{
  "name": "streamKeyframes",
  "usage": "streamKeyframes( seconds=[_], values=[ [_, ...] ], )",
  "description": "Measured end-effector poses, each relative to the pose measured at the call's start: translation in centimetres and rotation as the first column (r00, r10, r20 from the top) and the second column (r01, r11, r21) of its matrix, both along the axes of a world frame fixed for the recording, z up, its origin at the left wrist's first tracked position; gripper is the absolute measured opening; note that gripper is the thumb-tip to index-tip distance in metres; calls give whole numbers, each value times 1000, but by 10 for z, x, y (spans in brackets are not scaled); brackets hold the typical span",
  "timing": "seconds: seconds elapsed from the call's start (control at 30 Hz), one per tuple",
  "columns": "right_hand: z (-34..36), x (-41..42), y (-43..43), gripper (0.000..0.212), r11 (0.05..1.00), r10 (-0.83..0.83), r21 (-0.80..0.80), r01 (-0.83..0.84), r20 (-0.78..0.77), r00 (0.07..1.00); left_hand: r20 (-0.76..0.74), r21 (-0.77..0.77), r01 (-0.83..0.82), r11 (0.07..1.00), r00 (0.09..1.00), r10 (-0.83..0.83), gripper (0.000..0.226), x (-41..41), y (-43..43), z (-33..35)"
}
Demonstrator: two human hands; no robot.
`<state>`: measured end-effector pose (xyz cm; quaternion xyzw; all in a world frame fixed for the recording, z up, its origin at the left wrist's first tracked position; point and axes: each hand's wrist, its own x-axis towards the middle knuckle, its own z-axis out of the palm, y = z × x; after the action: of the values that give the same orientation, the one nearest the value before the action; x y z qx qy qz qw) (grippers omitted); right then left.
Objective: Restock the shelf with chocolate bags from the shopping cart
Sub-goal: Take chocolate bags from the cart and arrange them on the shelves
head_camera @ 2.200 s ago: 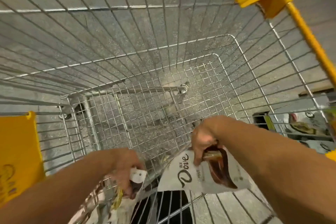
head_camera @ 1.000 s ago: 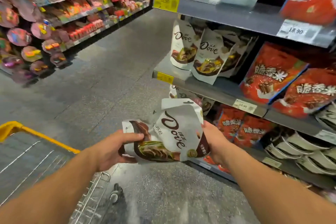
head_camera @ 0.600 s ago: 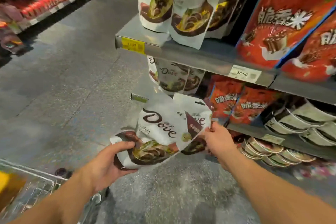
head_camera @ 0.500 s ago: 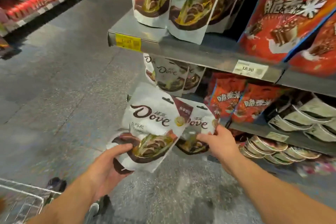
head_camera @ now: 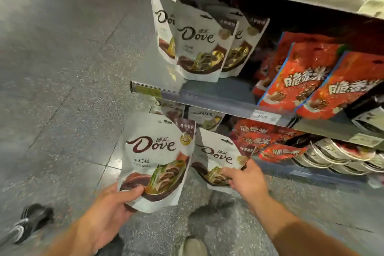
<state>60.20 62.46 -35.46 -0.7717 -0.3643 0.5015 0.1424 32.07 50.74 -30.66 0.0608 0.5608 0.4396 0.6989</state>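
Observation:
My left hand grips a white Dove chocolate bag by its lower left corner and holds it upright in front of the shelves. My right hand grips a second white Dove bag by its lower right part, beside the first and close to the low shelves. On the middle shelf stand three more Dove bags. Further Dove bags show on the shelf below it, partly hidden by the shelf edge. The cart is out of view.
Red snack bags fill the middle shelf to the right, with more red bags and silver packs below. A price tag hangs on the shelf edge. Grey floor spreads left. A shoe and a dark wheel are low down.
Since the cart, both hands have lifted the bags out and turned to the shelves. In the last half second the view dropped and the two bags came closer to the lower shelves.

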Motion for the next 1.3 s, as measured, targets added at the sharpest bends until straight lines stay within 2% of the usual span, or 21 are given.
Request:
streamKeyframes(
  seconds=[0.03,0.13,0.23,0.33,0.4,0.47,0.57,0.63,0.67,0.77,0.87,1.0,1.07,1.3],
  values=[
    [-20,4,5,65,1000,-3,-12,3,6,1000,4,-10,0,1000,1000,0,31,-1,2,-17],
    [-50,0,22,60,1000,-5,2,5,-28,1000,12,-41,-1,999,1000,1,59,1,15,-60],
    [-78,-4,43,47,998,5,64,-6,3,1000,9,-25,5,1000,1000,-5,61,3,35,-97],
    [-108,-11,67,65,991,6,131,-6,0,1000,37,-5,-53,999,998,53,77,-4,56,-133],
    [-125,-17,81,64,983,-19,184,27,-42,999,-5,33,-24,999,1000,24,67,-13,68,-154],
    [-132,-24,90,56,974,-34,220,46,-57,998,-123,72,40,997,992,-31,51,-22,84,-170],
    [-142,-28,106,45,968,3,251,16,-77,997,-266,128,154,980,957,-116,62,-31,112,-191],
    [-150,-32,120,37,961,42,275,-7,-123,991,-286,167,192,967,948,-139,41,-36,132,-205],
    [-153,-35,126,33,957,51,289,-8,-142,989,-317,177,212,961,937,-148,37,-38,143,-212],
    [-165,-44,138,30,930,62,367,-1,-155,986,-461,209,241,948,879,-122,47,-40,172,-227],
    [-179,-49,148,29,906,36,421,45,-182,983,-570,237,228,944,820,-54,46,-51,199,-240],
    [-188,-48,149,26,893,11,436,112,-270,963,-665,230,284,931,744,-63,49,-51,218,-244],
    [-190,-47,147,25,889,6,438,133,-302,953,-673,222,268,938,738,-52,47,-47,220,-245],
    [-202,-47,151,30,883,-11,461,85,-161,987,-722,172,171,970,692,6,46,-38,229,-267]
  ],
)
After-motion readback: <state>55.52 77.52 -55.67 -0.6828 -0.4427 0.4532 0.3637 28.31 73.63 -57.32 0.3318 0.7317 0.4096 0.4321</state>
